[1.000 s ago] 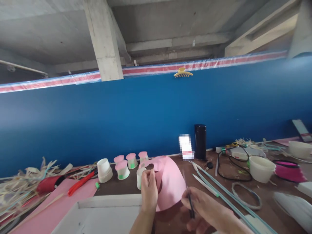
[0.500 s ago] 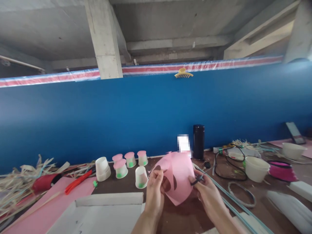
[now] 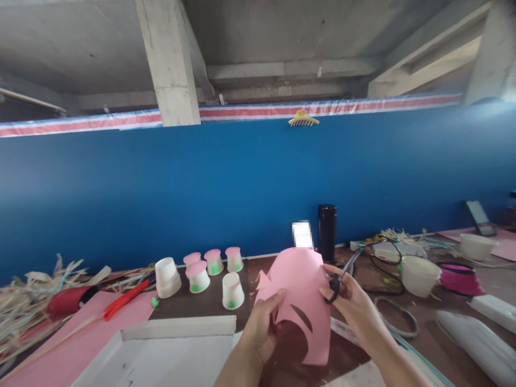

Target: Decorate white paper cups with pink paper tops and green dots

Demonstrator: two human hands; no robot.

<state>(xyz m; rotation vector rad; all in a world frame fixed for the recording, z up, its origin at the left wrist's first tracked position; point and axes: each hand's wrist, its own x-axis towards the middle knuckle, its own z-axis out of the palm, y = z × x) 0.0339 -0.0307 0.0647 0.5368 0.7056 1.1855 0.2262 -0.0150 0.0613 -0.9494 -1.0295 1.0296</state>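
A pink paper sheet (image 3: 300, 279) with curved cut-outs and a ragged left edge is held up in front of me. My left hand (image 3: 261, 325) pinches its lower left side, thumb on the near face. At its right edge, my right hand (image 3: 355, 303) has a pair of scissors (image 3: 336, 287) hooked on the fingers, blades pointing up and away to the right. The right thumb also presses on the paper's edge. Left of the sheet stands a small upturned paper cup (image 3: 233, 292) with green on its side. Several similar cups (image 3: 197, 278) behind it carry pink paper tops.
A white shallow box (image 3: 179, 329) lies at front left, beside pink paper (image 3: 92, 338) and red-handled pliers (image 3: 126, 299). Stacked white cups (image 3: 167, 279) stand behind it. A black flask (image 3: 327, 231) rises near the blue partition (image 3: 242, 183). White bowls (image 3: 420, 275) and a cable are rightward.
The pink sheet has turned, its cut-outs now lower and its tail hanging down. The scissors have swung so their blades point up and away. My right hand has moved slightly right.
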